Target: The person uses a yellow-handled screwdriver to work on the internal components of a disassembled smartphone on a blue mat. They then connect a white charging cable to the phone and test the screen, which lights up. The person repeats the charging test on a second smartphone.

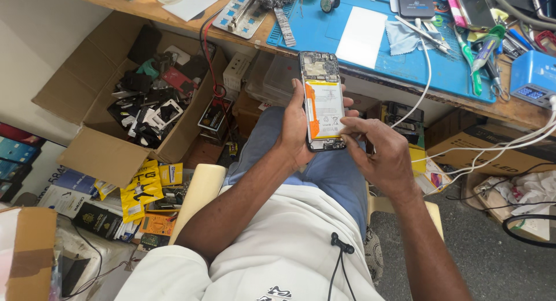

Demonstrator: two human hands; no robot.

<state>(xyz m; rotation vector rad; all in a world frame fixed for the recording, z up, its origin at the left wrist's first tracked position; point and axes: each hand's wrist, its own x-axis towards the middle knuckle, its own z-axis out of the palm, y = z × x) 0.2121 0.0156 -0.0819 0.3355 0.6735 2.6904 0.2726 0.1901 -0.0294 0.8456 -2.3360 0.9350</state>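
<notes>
The opened phone (322, 101) sits above the person's lap, in front of the work mat (370, 43) on the bench; the left hand (295, 130) is at the phone's left, the right hand (379, 153) at its lower right, the cardboard box (136, 98) of parts far left on the floor

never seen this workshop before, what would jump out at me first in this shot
First, the opened phone at the centre, back cover off and its white and orange battery showing, gripped in the left hand while the right hand touches its lower edge. Then the blue work mat on the bench above, strewn with tools, and the cardboard box of phone parts at left.
</notes>
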